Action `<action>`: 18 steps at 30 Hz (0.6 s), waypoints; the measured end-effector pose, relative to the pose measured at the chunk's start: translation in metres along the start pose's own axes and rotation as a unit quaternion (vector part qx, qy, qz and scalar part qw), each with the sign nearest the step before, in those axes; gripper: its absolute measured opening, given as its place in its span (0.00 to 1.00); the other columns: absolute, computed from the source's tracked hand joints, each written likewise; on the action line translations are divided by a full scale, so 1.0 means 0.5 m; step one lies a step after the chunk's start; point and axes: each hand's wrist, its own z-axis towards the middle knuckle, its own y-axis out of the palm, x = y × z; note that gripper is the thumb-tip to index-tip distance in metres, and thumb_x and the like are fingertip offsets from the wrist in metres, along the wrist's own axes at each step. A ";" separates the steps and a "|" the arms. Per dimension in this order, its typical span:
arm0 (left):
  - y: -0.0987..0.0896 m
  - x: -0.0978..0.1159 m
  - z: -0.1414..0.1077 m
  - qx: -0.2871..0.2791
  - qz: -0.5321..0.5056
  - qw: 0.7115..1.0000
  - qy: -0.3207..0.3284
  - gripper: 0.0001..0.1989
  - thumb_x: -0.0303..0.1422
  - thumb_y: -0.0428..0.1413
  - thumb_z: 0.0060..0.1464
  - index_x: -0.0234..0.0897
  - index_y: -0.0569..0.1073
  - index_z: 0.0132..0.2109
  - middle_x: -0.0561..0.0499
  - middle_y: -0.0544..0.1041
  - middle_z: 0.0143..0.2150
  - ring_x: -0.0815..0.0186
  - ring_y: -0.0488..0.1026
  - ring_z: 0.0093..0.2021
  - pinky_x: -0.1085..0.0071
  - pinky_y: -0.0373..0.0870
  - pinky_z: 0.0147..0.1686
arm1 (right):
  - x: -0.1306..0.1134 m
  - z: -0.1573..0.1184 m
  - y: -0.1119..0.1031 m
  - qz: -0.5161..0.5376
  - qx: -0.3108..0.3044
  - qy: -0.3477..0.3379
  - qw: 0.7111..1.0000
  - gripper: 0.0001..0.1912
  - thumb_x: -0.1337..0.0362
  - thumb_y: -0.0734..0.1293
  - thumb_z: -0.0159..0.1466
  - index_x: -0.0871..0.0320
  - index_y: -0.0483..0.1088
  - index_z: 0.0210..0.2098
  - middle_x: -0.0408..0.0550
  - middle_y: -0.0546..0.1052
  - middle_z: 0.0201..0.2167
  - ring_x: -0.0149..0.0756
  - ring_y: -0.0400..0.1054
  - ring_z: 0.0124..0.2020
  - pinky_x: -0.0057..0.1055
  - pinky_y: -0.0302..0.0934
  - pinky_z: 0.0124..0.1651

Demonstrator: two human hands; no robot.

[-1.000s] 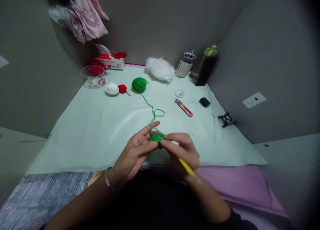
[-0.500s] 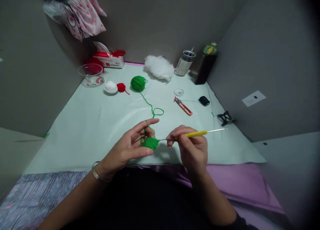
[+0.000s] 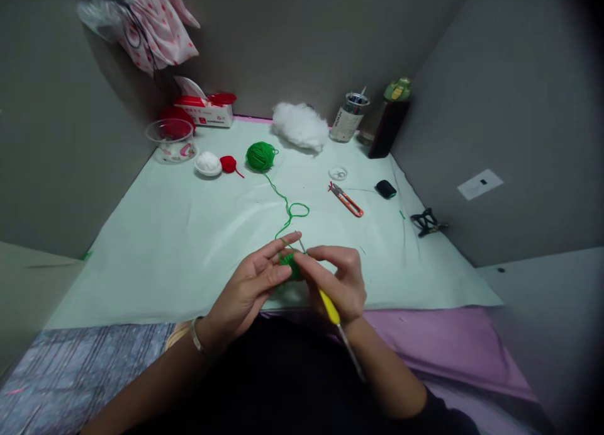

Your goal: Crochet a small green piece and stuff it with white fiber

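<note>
My left hand (image 3: 255, 277) pinches a small piece of green crochet work (image 3: 290, 266) between thumb and fingers. Green yarn runs over its raised index finger and back to the green yarn ball (image 3: 260, 156) farther up the table. In my right hand (image 3: 340, 281) is a crochet hook with a yellow handle (image 3: 329, 306), held closed between thumb and fingers. The hook's thin metal tip points up and away, just above the crochet work by the left fingertip. Its other metal end slants down towards my right forearm. My right fingers partly hide the work.
Orange thread snips (image 3: 346, 199), a small round clear dish (image 3: 338, 173) and a black case (image 3: 385, 189) lie to the right. White stuffing (image 3: 301, 128), a pen can (image 3: 349, 117) and a bottle (image 3: 389, 117) stand behind. White yarn (image 3: 208, 163) and red yarn (image 3: 228, 164) sit left.
My right hand has moved left against the crochet work, and the hook has swung from nearly level to steeply slanted, tip upward. My left hand has turned the work slightly.
</note>
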 end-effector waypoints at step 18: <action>-0.001 0.013 0.005 -0.014 -0.097 0.995 -0.031 0.25 0.31 0.68 0.57 0.35 0.79 0.61 0.46 0.83 0.44 0.66 0.80 0.43 0.72 0.74 0.50 | 0.013 0.024 -0.019 0.255 0.033 0.201 0.945 0.11 0.67 0.68 0.71 0.49 0.82 0.45 0.46 0.79 0.35 0.35 0.74 0.33 0.36 0.70 0.35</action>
